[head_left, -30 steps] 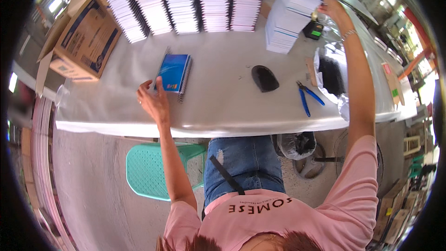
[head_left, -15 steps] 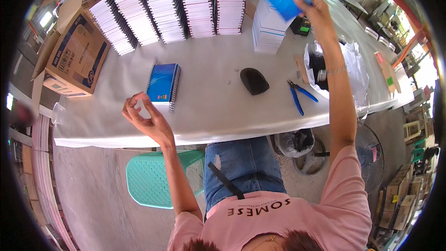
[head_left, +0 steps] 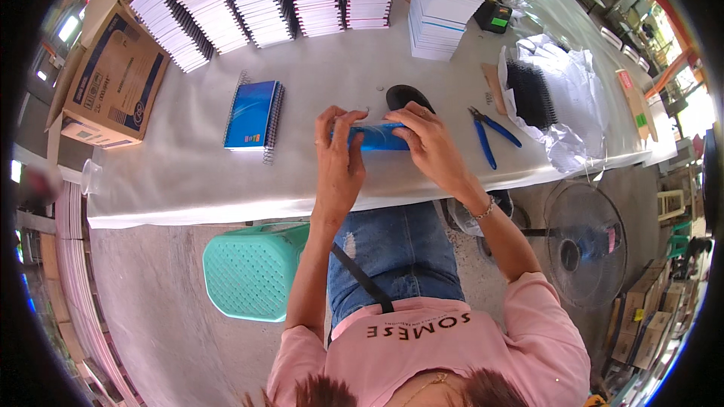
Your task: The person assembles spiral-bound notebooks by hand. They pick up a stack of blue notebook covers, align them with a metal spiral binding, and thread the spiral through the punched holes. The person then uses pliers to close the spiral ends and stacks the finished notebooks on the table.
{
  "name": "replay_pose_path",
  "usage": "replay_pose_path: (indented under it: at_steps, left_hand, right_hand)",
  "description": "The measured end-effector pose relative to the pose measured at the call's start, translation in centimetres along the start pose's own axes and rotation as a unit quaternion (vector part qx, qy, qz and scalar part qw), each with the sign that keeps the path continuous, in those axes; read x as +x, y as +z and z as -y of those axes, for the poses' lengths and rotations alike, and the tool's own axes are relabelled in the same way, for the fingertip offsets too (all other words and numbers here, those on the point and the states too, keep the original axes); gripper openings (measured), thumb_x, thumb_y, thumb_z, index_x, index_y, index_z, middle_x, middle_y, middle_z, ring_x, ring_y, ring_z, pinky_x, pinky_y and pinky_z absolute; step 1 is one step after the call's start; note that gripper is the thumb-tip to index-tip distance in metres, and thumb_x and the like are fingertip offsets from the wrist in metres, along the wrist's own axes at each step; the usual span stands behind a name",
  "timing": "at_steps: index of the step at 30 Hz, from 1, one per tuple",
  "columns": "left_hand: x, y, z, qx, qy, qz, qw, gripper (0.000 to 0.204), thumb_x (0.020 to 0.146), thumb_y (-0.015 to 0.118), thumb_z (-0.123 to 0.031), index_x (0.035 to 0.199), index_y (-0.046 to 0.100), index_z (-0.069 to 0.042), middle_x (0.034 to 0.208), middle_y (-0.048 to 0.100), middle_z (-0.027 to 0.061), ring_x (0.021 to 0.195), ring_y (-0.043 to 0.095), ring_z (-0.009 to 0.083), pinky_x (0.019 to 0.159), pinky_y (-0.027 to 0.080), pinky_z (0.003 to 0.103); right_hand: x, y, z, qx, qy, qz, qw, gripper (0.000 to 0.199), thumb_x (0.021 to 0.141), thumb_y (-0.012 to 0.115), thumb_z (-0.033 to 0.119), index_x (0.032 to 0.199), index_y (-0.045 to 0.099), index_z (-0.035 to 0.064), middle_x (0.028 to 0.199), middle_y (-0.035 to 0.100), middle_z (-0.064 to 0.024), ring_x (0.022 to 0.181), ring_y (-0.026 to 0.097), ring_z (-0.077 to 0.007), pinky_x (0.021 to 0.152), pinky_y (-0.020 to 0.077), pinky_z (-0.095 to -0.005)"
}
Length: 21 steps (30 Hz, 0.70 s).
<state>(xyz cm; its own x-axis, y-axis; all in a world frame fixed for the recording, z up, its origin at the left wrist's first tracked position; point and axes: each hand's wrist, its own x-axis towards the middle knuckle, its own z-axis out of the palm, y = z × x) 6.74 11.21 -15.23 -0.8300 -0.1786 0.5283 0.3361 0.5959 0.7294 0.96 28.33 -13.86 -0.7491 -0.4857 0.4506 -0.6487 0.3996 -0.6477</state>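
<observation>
Count first: five tall stacks of coil-bound books (head_left: 313, 0) run along the back of the desk (head_left: 188, 188), plus one stack of books (head_left: 437, 19) with no coils that I can see. There's one blue spiral notebook (head_left: 253, 115) lying flat on the left, one pair of blue-handled cutters (head_left: 486, 140), one dark rounded pad (head_left: 408, 96), one bunch of black coils (head_left: 531, 94) on crumpled white wrapping (head_left: 569, 98), and one small black item with a green label (head_left: 494, 16) right by the coil-less stack. As for the hands, both are on one blue booklet (head_left: 383, 139), tipped up over the middle of the desk near its front edge. The left hand (head_left: 338, 162) is half curled and pinches the left end, thumb on the near side; the right hand (head_left: 439, 149) pinches the right end much the same way, fingers bent over the top. Neither is spread wide. Can't tell if the booklet's bottom edge touches the desk.
</observation>
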Motion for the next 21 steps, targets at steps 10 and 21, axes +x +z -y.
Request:
replay_pose_path:
  at_steps: [10,21]
  left_hand:
    - [1.4,-1.5,0.8,-0.172,-0.233,0.128,0.949,0.030,0.095,0.059,-0.010,0.124,0.052,-0.008,0.108,0.053,0.0072,0.093,0.055,0.0151,0.079,0.048,0.031]
    - [0.7,-0.5,3.3,-0.328,-0.197,0.012,0.924,0.029,0.098,0.062,-0.017,0.124,0.056,-0.008,0.094,0.053,-0.0019,0.082,0.049,0.0058,0.074,0.042,0.021]
  right_hand:
    - [0.7,-0.8,-1.6,0.262,0.146,-0.031,0.954,0.027,0.090,0.061,-0.002,0.117,0.062,0.0030,0.100,0.062,-0.0035,0.088,0.059,-0.0079,0.078,0.0490,-0.0248]
    - [0.1,-0.1,-2.6,0.314,0.175,-0.079,0.930,0.026,0.089,0.068,0.003,0.115,0.066,0.0043,0.097,0.063,-0.0003,0.079,0.055,-0.0031,0.073,0.0452,-0.0188]
